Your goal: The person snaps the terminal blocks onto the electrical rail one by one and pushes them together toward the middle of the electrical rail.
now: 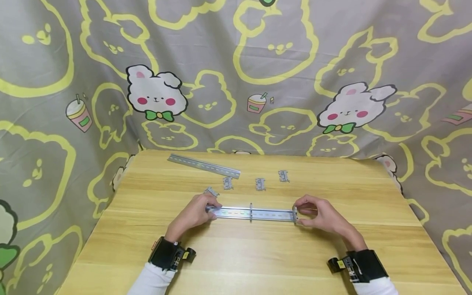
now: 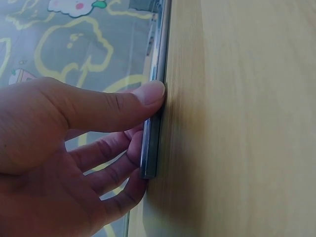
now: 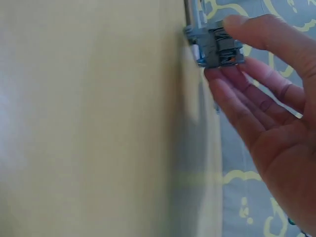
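The left hand [image 1: 196, 211] pinches the left end of a metal strip [image 1: 230, 213] at the middle of the table [image 1: 236, 254]. The right hand [image 1: 321, 213] pinches a gray clip [image 1: 295, 214], maybe touching the strip's right end. Another clip [image 1: 251, 212] stands mid-strip. A second strip [image 1: 204, 165] and four loose clips [image 1: 260, 184] lie farther.

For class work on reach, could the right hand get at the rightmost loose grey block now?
Probably not until freed: the right hand holds another block at the end of the rail, though only tabletop seems to lie between that hand and the loose block.
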